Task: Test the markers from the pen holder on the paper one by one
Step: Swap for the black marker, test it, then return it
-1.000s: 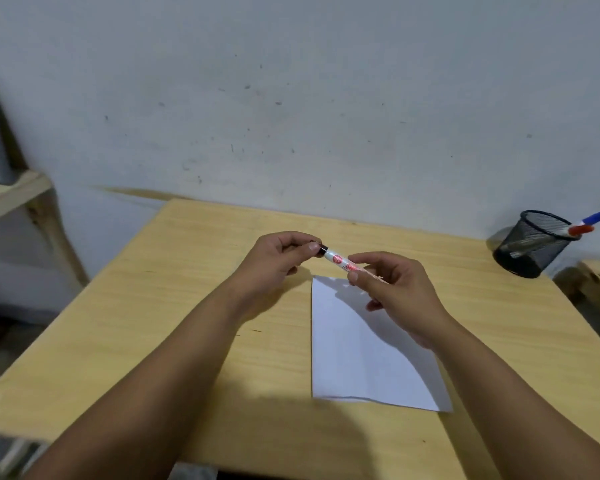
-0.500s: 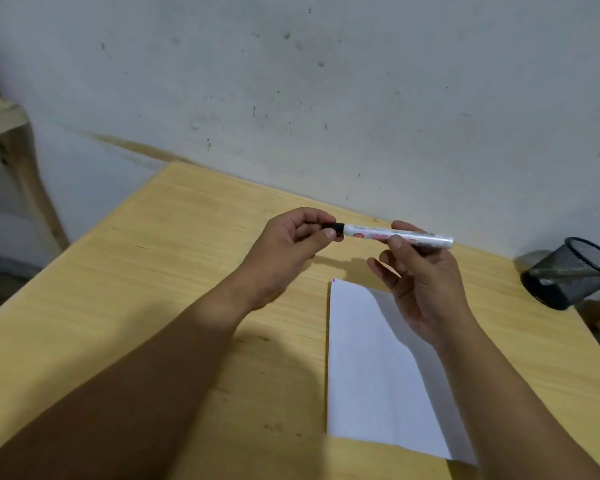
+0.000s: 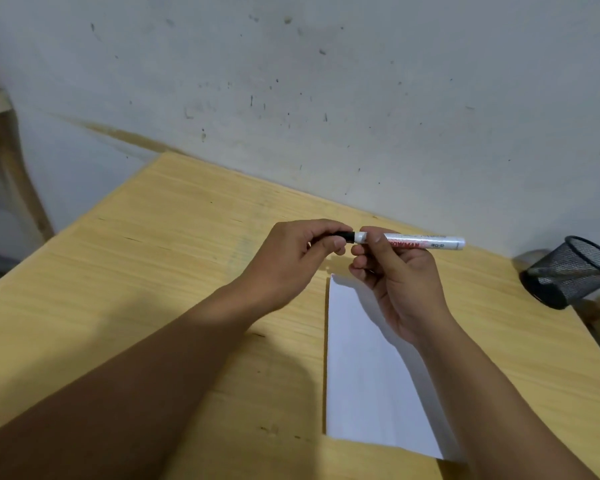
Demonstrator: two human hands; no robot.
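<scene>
A white marker (image 3: 426,242) with red lettering lies level in the air above the far end of the white paper (image 3: 368,368). My right hand (image 3: 395,285) grips its barrel near the left end. My left hand (image 3: 291,258) pinches the black cap (image 3: 343,236) at that end; the cap still touches the barrel. The black mesh pen holder (image 3: 568,271) stands at the table's far right, with a marker tip just showing at the frame edge.
The wooden table (image 3: 153,271) runs back to a grey wall. A wooden frame leg (image 3: 11,168) stands at the far left. The table's right edge drops off just past the pen holder.
Both hands have lifted the marker from over the paper and turned it level. My right hand slid along the barrel toward the cap. The view has shifted, pushing the pen holder to the right edge.
</scene>
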